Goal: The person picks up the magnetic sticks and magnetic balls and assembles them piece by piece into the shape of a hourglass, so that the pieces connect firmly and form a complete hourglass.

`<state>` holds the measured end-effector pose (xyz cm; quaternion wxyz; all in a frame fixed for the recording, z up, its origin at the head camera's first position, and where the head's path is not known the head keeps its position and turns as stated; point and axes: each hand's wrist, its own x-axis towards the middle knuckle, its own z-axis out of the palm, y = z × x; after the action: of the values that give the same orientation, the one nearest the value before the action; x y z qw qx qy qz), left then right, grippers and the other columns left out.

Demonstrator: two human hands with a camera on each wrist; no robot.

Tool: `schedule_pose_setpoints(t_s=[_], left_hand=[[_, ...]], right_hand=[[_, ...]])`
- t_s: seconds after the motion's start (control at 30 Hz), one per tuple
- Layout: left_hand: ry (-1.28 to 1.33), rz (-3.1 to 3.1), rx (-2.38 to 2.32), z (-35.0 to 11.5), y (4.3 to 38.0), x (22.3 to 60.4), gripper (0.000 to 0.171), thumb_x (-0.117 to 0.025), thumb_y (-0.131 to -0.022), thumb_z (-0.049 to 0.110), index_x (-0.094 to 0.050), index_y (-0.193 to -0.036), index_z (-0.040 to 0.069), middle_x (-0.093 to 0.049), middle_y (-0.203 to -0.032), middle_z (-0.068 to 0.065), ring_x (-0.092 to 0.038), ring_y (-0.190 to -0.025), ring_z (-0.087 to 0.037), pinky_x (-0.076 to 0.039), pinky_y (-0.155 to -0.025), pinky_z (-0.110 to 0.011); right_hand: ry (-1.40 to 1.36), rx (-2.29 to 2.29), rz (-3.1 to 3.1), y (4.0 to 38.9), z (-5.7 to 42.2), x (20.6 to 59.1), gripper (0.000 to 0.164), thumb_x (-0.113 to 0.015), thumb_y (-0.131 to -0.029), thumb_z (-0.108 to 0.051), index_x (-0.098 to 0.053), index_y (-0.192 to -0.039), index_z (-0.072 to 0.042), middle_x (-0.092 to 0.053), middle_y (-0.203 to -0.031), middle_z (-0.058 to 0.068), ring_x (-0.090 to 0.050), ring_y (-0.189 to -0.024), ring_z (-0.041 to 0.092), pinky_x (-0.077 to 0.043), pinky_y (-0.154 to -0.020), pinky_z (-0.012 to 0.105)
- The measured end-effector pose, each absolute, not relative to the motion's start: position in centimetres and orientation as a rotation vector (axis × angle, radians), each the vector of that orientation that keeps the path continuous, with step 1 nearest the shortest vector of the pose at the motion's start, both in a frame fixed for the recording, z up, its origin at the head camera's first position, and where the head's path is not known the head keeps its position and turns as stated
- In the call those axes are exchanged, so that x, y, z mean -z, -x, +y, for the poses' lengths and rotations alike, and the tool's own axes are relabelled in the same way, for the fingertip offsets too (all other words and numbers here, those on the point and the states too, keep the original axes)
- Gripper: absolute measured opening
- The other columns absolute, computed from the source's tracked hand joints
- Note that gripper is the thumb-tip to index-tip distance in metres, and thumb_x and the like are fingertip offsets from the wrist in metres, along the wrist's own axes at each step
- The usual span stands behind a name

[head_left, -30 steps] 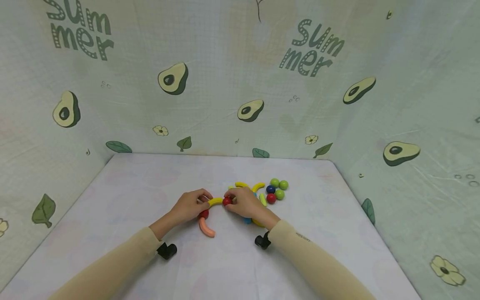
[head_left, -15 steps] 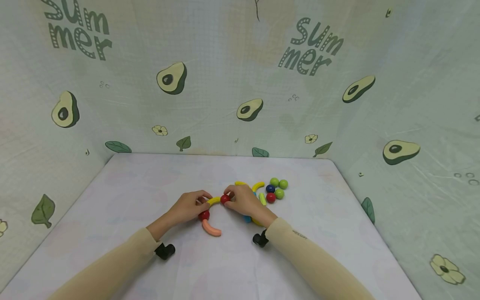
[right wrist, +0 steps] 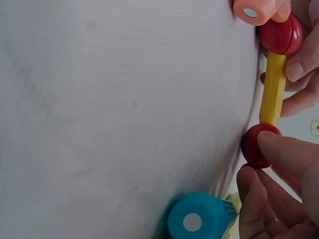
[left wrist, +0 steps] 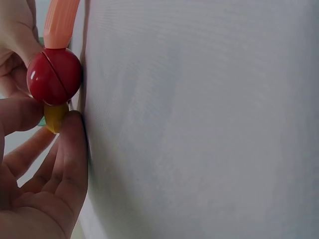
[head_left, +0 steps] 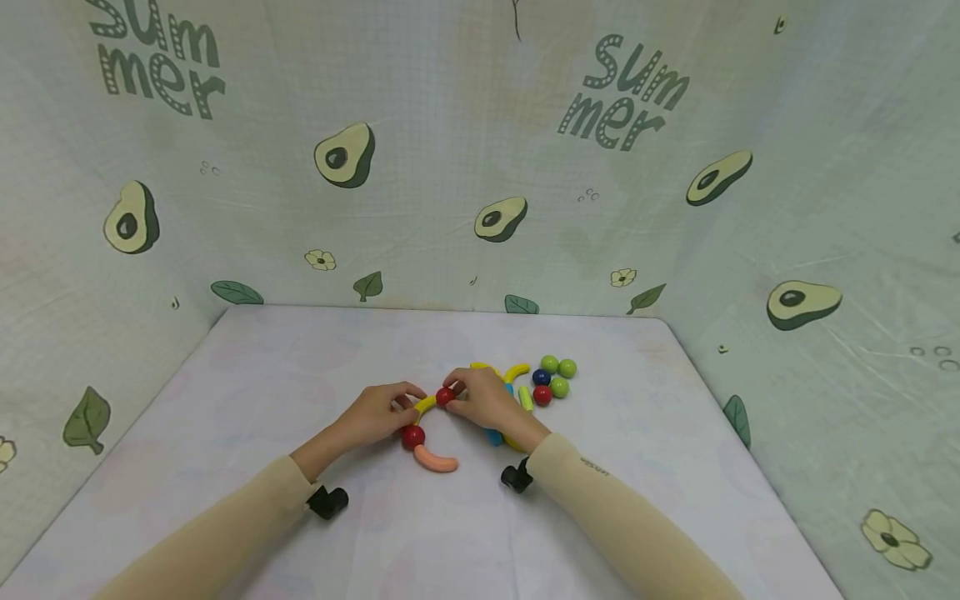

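A curved yellow rod (right wrist: 274, 89) joins two red balls, one at each end. My left hand (head_left: 377, 413) pinches the yellow rod between thumb and fingers, close to the left red ball (left wrist: 55, 76). From that ball a curved salmon-coloured rod (head_left: 437, 462) extends right along the near side; in the right wrist view its end face shows a light disc. My right hand (head_left: 487, 402) holds the other red ball (right wrist: 255, 145) between thumb and fingertips. In the left wrist view, the left fingers partly cover the yellow rod (left wrist: 55, 117).
Right of my hands lie a dark blue ball (head_left: 542, 377), another red ball (head_left: 542, 396) and several green balls (head_left: 559, 387). Yellow rods (head_left: 517, 372), a light green rod (head_left: 526, 398) and a blue piece (right wrist: 204, 219) lie beside and partly behind my right hand on the white tabletop (head_left: 300, 350).
The joined pieces have turned: the salmon-coloured rod's free end has swung right, and the left red ball has shifted slightly nearer. My right hand has moved slightly left with its red ball.
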<state>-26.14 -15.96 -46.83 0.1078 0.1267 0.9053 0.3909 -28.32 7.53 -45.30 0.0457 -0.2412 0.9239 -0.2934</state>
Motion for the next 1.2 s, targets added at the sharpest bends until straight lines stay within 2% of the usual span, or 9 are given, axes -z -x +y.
schedule_pose_setpoints(t_s=[0.23,0.53,0.77,0.97,1.2], left_hand=[[-0.364,2.652,-1.189,-15.9,26.1,46.7,0.023,-0.075,-0.098,0.017,-0.072,-0.120,0.012,-0.072,-0.105,-0.002,-0.066,-0.081,-0.015,-0.060,-0.069,-0.029],[-0.385,2.647,-1.188,-16.0,26.1,46.8,0.031,-0.074,-0.097,0.015,-0.072,-0.129,0.015,-0.073,-0.105,-0.004,-0.067,-0.076,-0.014,-0.059,-0.068,-0.029],[-0.411,2.648,-1.183,-16.1,26.2,47.1,0.036,-0.074,-0.097,0.015,-0.071,-0.132,0.018,-0.073,-0.107,-0.004,-0.066,-0.078,-0.014,-0.057,-0.068,-0.030],[-0.417,2.638,-1.174,-16.2,26.1,47.0,0.038,-0.073,-0.097,0.015,-0.070,-0.135,0.019,-0.073,-0.110,-0.005,-0.066,-0.079,-0.014,-0.057,-0.069,-0.030],[-0.422,2.627,-1.149,-16.1,26.3,46.9,0.036,-0.073,-0.098,0.018,-0.069,-0.134,0.020,-0.072,-0.113,-0.004,-0.066,-0.081,-0.014,-0.057,-0.071,-0.029]], right_hand=[[0.774,0.932,2.785,28.2,7.2,45.3,0.027,-0.079,-0.098,-0.014,-0.074,-0.123,-0.009,-0.078,-0.111,0.007,-0.070,-0.098,0.021,-0.058,-0.089,0.033],[0.780,0.914,2.815,28.1,6.7,45.6,0.026,-0.080,-0.097,-0.015,-0.074,-0.122,-0.010,-0.079,-0.113,0.005,-0.071,-0.096,0.018,-0.058,-0.087,0.030],[0.763,0.939,2.797,27.8,6.4,45.7,0.025,-0.079,-0.098,-0.016,-0.074,-0.121,-0.010,-0.079,-0.114,0.004,-0.072,-0.101,0.019,-0.059,-0.090,0.031],[0.793,0.904,2.792,27.6,6.5,45.6,0.027,-0.079,-0.098,-0.016,-0.073,-0.124,-0.010,-0.078,-0.115,0.005,-0.071,-0.094,0.016,-0.058,-0.087,0.027],[0.866,0.883,2.797,27.1,8.3,44.4,0.029,-0.077,-0.098,-0.009,-0.074,-0.127,-0.008,-0.076,-0.122,0.008,-0.070,-0.095,0.019,-0.060,-0.085,0.031]])
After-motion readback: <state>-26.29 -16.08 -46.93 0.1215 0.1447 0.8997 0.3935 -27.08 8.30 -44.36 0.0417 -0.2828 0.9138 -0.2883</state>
